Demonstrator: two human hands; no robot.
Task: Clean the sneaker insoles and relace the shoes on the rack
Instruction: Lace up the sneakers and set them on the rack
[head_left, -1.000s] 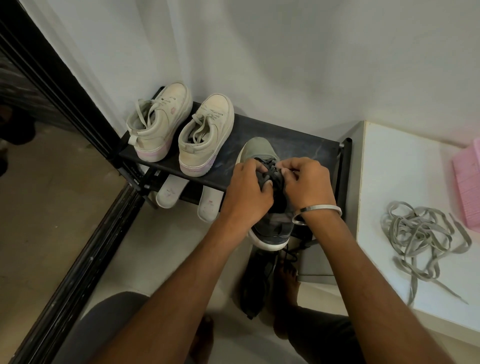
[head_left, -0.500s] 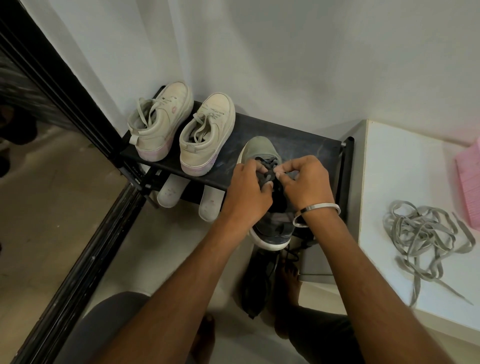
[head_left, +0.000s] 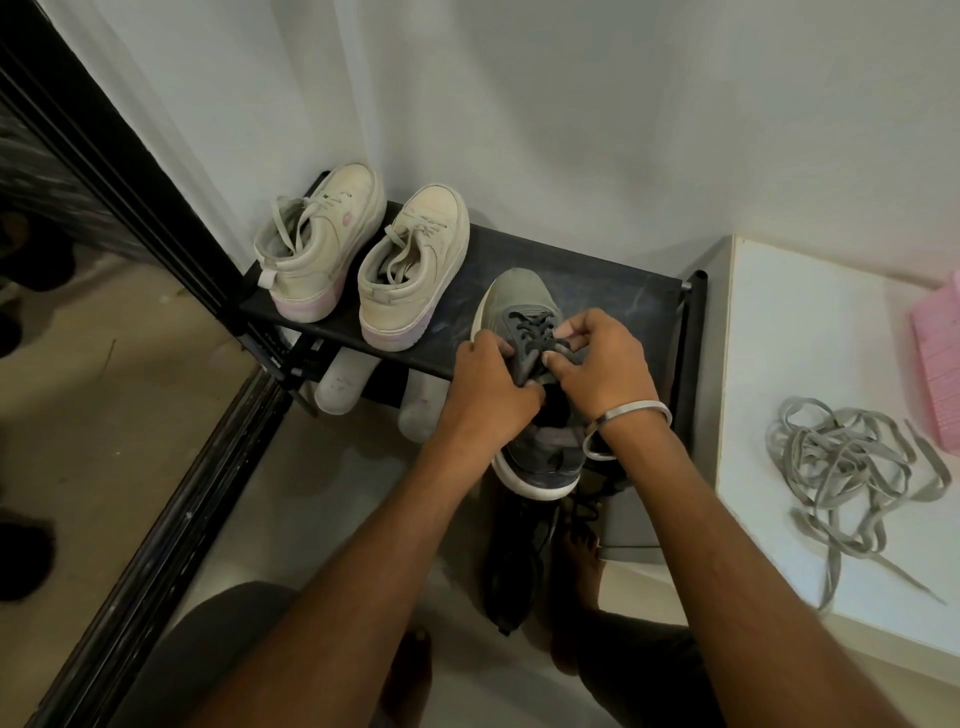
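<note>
A grey sneaker with a dark lace stands on the black rack, its heel over the front edge. My left hand grips the shoe's left side and pinches the lace near the tongue. My right hand, with a metal bangle on the wrist, pinches the lace from the right. Two cream sneakers, laced, stand at the rack's left. Two white insoles stick out from the shelf below.
A tangle of loose grey laces lies on the white cabinet top to the right, beside a pink object. A black shoe lies on the floor beneath my arms. A black door frame runs along the left.
Both hands have shifted slightly along the lace; the right hand's fingers have lifted and now pinch the lace further up. The shoe has stayed in place.
</note>
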